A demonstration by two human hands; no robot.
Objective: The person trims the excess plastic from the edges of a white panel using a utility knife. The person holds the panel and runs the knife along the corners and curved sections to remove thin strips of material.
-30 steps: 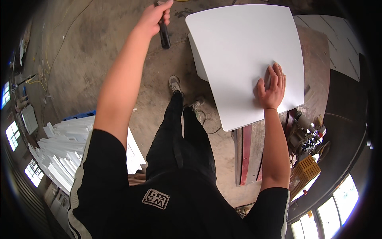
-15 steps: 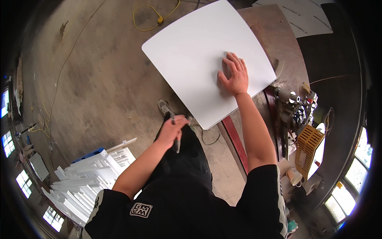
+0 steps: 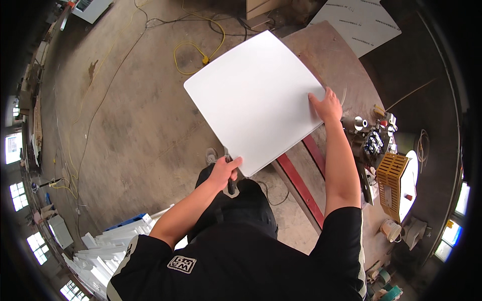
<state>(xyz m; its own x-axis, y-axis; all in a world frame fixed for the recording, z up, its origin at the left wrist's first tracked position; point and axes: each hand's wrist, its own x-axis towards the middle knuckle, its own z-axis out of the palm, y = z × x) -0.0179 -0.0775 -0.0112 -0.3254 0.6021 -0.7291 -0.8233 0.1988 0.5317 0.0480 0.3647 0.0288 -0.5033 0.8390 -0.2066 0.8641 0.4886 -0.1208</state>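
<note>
At the left, we see a loose pile of long white strips (image 3: 110,256), well apart from our hands. Next comes our left hand (image 3: 221,173), closed round a slim, dark, stick-like hand tool (image 3: 231,186), its thumb at the near corner of the flat white panel with rounded corners (image 3: 251,100). If that wrist twists, the tool could scrape the panel's edge. The panel is between our hands, over the left side of the brown, flat-topped table (image 3: 329,55), with its left part out above the floor; pressure on that overhang could tip it. Our right hand (image 3: 329,107) is at the panel's right edge, thumb on top; the finger undersides are hidden, so we cannot tell whether it grips. A loose hold could let the panel slide toward the bare metal machine parts (image 3: 374,143) nearby.
</note>
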